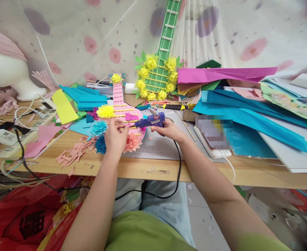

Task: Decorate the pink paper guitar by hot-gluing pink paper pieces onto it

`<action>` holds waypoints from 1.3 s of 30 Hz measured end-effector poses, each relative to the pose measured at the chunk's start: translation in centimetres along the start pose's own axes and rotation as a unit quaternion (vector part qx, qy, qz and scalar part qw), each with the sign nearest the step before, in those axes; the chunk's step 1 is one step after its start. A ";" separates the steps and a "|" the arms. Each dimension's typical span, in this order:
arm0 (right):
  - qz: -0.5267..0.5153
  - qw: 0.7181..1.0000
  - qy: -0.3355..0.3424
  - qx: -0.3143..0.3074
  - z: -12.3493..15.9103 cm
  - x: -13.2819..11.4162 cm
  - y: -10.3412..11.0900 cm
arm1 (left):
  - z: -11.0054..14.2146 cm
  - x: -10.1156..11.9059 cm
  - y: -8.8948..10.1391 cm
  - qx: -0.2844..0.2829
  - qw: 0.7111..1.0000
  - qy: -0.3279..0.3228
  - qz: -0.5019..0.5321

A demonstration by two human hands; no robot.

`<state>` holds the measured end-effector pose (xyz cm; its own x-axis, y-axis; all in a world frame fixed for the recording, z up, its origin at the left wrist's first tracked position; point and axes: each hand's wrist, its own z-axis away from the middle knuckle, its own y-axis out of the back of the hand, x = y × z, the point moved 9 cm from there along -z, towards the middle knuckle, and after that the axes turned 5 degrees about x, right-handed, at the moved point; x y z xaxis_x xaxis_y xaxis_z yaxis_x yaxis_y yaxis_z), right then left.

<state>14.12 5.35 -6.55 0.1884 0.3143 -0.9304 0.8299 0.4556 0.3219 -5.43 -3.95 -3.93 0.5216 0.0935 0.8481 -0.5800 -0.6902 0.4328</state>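
Observation:
My right hand [170, 129] is wrapped round a blue hot glue gun [150, 120], its nozzle aimed left. Close to that nozzle, my left hand [116, 136] has thumb and fingers pinched together; what they hold, if anything, is too small to make out. Beneath both lies a pink paper pipa [119, 96] with white strings and yellow crossbars. On its body are a yellow paper flower [105, 111], a light blue flower [98, 129], a dark blue flower [100, 143], a coral flower [132, 142] and small magenta pieces [131, 116]. My left hand partly hides its lower body.
A green paper instrument [166, 45] ringed with yellow flowers leans at the back. Blue crepe paper [250, 111] is piled right, beside a white power bank [213, 146]. Coral scraps [73, 151] lie left. The gun's black cord [179, 167] hangs over the table edge.

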 end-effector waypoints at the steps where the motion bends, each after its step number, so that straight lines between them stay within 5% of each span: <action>1: 0.005 1.000 0.009 -0.001 0.0 -0.1 -0.1 | 0.1 0.2 0.1 0.003 1.000 -0.002 -0.004; 20: 0.040 0.998 0.040 0.008 0.0 -0.7 0.4 | 0.4 -0.4 0.7 0.021 0.999 0.015 -0.042; 39: 0.016 0.999 0.003 0.031 0.1 0.0 0.6 | 1.0 -0.2 0.3 0.007 0.999 0.006 -0.040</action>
<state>14.65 5.55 -6.32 0.2122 0.3338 -0.9185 0.8545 0.3926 0.3401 -5.06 -4.94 -4.24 0.5580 0.1568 0.8149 -0.5282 -0.6903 0.4945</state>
